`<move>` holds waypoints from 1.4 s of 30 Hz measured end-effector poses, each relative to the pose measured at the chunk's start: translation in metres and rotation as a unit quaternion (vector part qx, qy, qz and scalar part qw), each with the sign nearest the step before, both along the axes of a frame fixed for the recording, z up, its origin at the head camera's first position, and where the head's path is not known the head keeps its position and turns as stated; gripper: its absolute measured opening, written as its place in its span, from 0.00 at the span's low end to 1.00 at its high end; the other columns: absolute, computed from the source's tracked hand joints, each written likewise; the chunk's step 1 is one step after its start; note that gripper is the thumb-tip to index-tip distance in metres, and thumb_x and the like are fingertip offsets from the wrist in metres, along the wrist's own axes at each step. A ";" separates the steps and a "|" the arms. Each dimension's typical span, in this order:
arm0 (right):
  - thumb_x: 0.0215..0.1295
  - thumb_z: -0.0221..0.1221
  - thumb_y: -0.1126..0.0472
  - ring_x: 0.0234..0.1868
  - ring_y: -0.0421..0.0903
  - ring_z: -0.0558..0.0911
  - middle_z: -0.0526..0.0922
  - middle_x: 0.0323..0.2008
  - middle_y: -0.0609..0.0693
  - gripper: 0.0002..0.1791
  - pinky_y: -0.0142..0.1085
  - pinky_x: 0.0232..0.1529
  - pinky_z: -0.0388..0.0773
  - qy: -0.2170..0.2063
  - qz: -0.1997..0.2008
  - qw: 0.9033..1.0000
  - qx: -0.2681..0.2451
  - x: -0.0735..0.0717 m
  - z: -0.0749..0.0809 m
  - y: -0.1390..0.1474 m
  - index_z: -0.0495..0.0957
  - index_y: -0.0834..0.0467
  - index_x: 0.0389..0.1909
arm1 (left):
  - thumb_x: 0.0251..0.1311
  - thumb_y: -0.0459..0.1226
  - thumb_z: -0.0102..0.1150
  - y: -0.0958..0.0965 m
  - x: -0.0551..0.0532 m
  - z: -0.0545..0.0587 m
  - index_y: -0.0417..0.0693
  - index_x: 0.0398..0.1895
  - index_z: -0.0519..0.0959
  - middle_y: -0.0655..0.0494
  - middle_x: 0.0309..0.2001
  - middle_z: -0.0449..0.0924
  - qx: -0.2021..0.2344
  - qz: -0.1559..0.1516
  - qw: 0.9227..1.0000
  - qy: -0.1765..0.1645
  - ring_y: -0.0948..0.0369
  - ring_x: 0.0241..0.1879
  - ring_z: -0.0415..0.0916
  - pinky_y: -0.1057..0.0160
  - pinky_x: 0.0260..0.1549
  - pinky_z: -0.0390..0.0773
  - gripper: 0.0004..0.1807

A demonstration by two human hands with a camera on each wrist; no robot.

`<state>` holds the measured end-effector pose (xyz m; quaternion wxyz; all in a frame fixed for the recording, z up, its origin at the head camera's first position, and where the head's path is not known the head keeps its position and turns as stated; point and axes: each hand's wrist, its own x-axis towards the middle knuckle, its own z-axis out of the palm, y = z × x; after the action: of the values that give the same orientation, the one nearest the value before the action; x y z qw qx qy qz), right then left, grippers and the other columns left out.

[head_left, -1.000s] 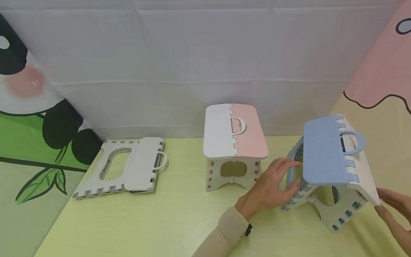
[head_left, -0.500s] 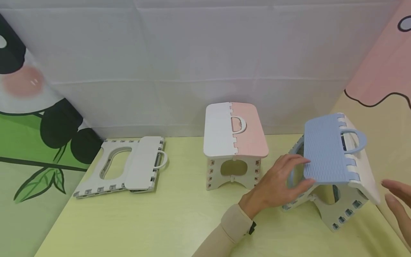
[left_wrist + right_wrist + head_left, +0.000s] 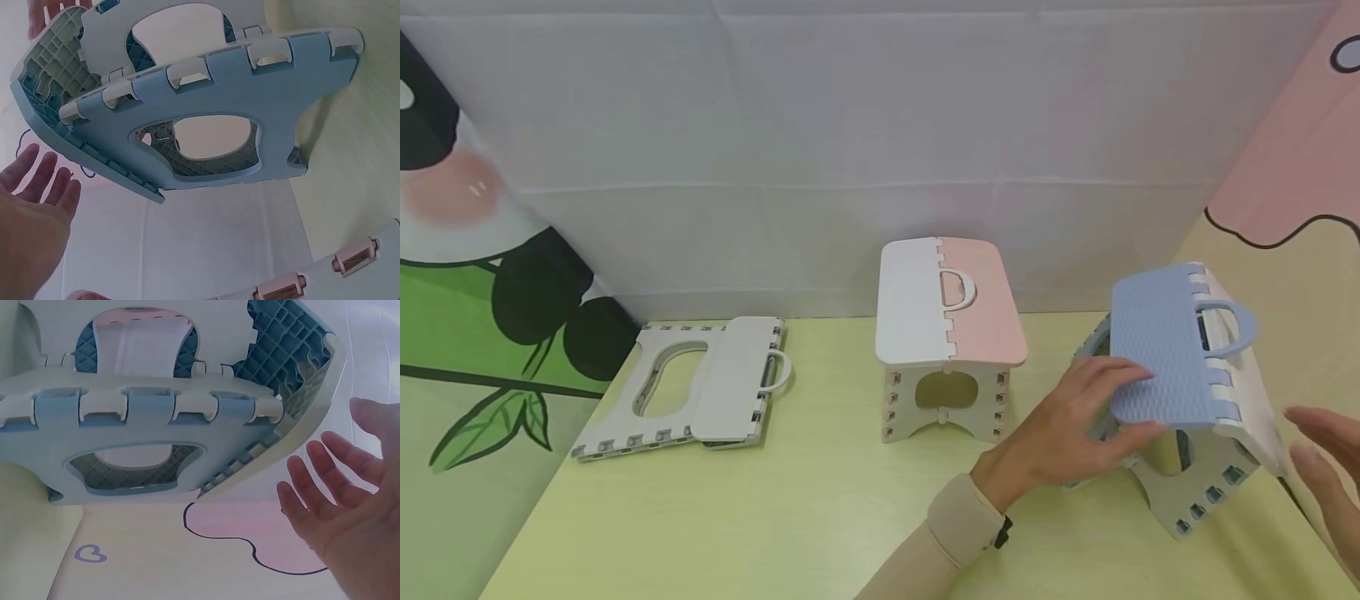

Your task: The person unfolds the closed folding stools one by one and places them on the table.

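Observation:
A blue-and-white folding stool (image 3: 1165,346) stands part-unfolded at the right of the table, its two seat halves sloping down from the middle like a roof. A blue loop handle (image 3: 1231,329) sticks out at the ridge. My left hand (image 3: 1067,425) is at the blue half's outer edge, fingers spread; in the left wrist view the fingers (image 3: 47,175) look slightly apart from the blue panel. Beside the white half, my right hand (image 3: 1330,467) hovers with relaxed fingers, apart from the panel in the right wrist view (image 3: 340,487). Neither hand grips anything.
A white-and-pink folding stool (image 3: 947,308) stands fully unfolded at the table's back middle. Further left lies a folded white stool (image 3: 700,387) with a loop handle. A pale cloth wall (image 3: 820,150) rises behind the yellow-green table (image 3: 760,525). The table's right edge runs close to the blue stool.
My left hand has shifted right and slightly up, over the blue half's edge. My right hand has come away from the white half. The stool has barely moved.

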<state>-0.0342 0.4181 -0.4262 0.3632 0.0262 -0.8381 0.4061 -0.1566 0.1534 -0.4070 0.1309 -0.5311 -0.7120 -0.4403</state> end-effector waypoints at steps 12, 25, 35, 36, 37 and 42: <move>0.73 0.59 0.70 0.67 0.41 0.73 0.76 0.64 0.46 0.24 0.27 0.70 0.64 0.084 0.124 0.989 0.016 -0.008 0.019 -0.021 0.68 0.82 0.62 | 0.72 0.45 0.62 0.006 0.006 0.008 0.48 0.73 0.66 0.55 0.73 0.62 -0.062 -0.008 0.998 -0.032 0.70 0.73 0.51 0.76 0.68 0.55 0.31; 0.72 0.64 0.61 0.72 0.44 0.68 0.72 0.70 0.53 0.32 0.28 0.72 0.61 0.075 0.153 0.985 0.037 -0.013 0.020 -0.033 0.67 0.79 0.65 | 0.73 0.42 0.62 0.012 0.004 0.006 0.45 0.76 0.65 0.52 0.75 0.62 -0.087 -0.003 0.994 0.066 0.67 0.76 0.52 0.76 0.71 0.47 0.33; 0.75 0.55 0.72 0.74 0.43 0.67 0.71 0.72 0.55 0.22 0.27 0.72 0.60 0.068 0.148 0.985 0.057 -0.013 0.016 -0.030 0.69 0.78 0.65 | 0.75 0.40 0.59 0.010 0.000 0.005 0.44 0.72 0.73 0.50 0.71 0.66 -0.079 0.019 0.982 0.167 0.63 0.73 0.59 0.73 0.74 0.45 0.25; 0.75 0.54 0.72 0.74 0.43 0.67 0.71 0.72 0.55 0.22 0.27 0.72 0.60 0.068 0.146 0.985 0.058 -0.013 0.016 -0.030 0.69 0.77 0.66 | 0.75 0.40 0.59 0.010 0.000 0.005 0.45 0.72 0.73 0.50 0.71 0.67 -0.080 0.020 0.981 0.173 0.63 0.73 0.59 0.73 0.74 0.45 0.25; 0.76 0.54 0.72 0.74 0.43 0.67 0.71 0.72 0.55 0.22 0.26 0.72 0.59 0.067 0.145 0.985 0.059 -0.013 0.016 -0.029 0.69 0.77 0.66 | 0.75 0.40 0.58 0.009 0.000 0.005 0.45 0.72 0.73 0.49 0.71 0.67 -0.080 0.020 0.981 0.177 0.62 0.73 0.60 0.73 0.74 0.45 0.25; 0.77 0.53 0.71 0.74 0.43 0.67 0.71 0.72 0.54 0.21 0.26 0.72 0.59 0.071 0.138 0.986 0.061 -0.013 0.015 -0.031 0.69 0.77 0.66 | 0.76 0.40 0.56 0.008 0.001 0.005 0.46 0.73 0.72 0.50 0.71 0.66 -0.093 0.019 0.981 0.172 0.63 0.74 0.59 0.73 0.74 0.44 0.24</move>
<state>-0.0472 0.3867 -0.4113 0.3597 0.1926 -0.8217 0.3980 -0.1559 0.1617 -0.4023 0.2098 -0.5949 -0.7268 -0.2719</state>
